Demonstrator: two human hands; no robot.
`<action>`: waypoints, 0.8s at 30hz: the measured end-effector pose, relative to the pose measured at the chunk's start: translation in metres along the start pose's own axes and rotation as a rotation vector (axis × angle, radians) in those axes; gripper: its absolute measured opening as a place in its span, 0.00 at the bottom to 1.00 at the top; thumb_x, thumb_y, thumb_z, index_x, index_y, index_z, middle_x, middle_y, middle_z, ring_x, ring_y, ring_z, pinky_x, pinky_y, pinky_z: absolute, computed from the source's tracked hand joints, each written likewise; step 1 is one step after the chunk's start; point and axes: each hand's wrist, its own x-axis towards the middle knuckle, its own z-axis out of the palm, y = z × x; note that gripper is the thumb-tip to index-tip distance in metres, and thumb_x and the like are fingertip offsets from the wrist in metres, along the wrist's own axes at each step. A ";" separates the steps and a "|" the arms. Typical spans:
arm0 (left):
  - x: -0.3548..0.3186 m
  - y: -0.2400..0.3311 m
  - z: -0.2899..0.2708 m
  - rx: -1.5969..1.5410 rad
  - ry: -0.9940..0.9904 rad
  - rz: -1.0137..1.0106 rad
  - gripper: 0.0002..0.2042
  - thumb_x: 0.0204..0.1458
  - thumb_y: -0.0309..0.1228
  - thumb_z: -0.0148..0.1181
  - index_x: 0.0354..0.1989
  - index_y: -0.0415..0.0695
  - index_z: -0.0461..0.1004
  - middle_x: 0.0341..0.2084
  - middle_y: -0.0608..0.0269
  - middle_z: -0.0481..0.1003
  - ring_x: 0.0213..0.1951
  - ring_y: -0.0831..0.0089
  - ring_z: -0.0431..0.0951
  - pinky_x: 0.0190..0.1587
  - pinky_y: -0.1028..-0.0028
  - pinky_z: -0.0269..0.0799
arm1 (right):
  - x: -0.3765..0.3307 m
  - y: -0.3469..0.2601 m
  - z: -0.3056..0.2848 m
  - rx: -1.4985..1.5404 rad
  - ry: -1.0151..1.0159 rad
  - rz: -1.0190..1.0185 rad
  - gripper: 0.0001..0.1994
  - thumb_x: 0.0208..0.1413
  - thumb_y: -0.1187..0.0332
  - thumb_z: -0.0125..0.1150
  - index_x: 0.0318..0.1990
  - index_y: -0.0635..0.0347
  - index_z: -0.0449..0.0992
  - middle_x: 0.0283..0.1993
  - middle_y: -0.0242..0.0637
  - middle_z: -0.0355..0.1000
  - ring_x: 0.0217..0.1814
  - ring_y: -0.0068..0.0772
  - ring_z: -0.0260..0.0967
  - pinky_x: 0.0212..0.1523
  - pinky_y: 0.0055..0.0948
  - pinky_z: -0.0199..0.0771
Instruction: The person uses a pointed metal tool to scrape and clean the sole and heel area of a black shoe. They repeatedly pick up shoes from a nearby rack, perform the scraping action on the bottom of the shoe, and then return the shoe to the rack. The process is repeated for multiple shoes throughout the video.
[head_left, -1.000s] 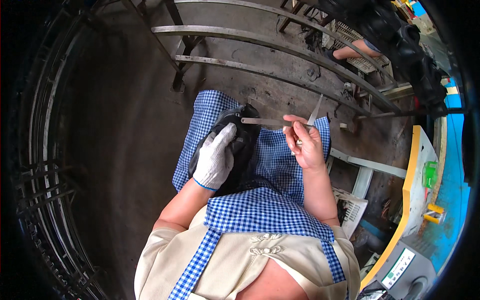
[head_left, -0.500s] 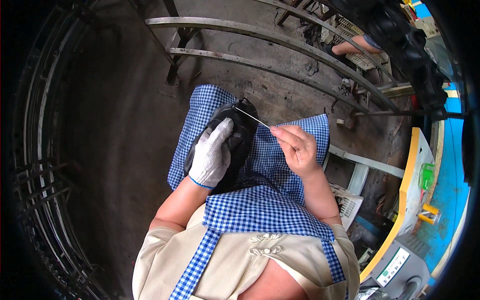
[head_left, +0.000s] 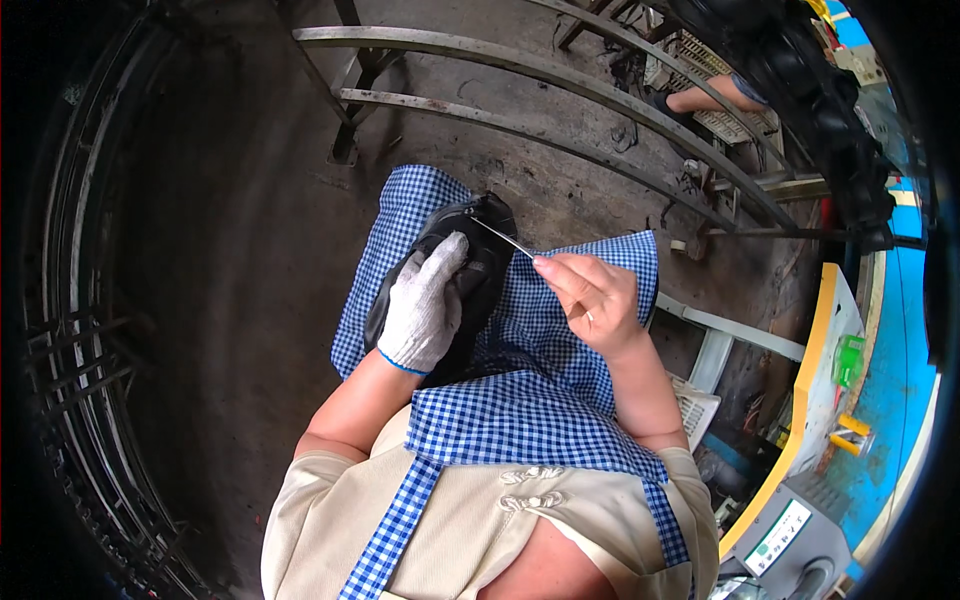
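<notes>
A black shoe [head_left: 490,262] lies over my lap on the blue checked apron [head_left: 570,310]. My left hand [head_left: 422,305], in a white knit glove with a blue cuff edge, grips the shoe from its left side, thumb and fingers pressed on its top. My bare right hand [head_left: 595,295] is held to the right of the shoe, thumb and forefinger pinched on a thin pale strand [head_left: 503,238]. That strand runs slantwise to the shoe's far end; whether it is a stiff needle or a cord I cannot tell.
Bent-looking metal rails [head_left: 560,70] of a rack stand ahead. Beyond them shows another person's leg [head_left: 715,95]. At right are a yellow-edged machine panel [head_left: 812,370] and a blue work surface [head_left: 890,420]. A dark metal rack [head_left: 75,300] lines the left side.
My right hand has shifted slightly left and turned a little. The strand now bows slightly near my fingers. My left hand stays on the shoe.
</notes>
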 end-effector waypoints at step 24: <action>-0.004 -0.008 0.008 0.087 0.132 -0.006 0.16 0.61 0.34 0.57 0.54 0.41 0.70 0.37 0.65 0.77 0.29 0.83 0.76 0.24 0.86 0.66 | 0.026 -0.019 -0.028 0.008 -0.287 -0.008 0.20 0.44 0.75 0.69 0.49 0.55 0.79 0.39 0.35 0.77 0.34 0.32 0.78 0.27 0.26 0.78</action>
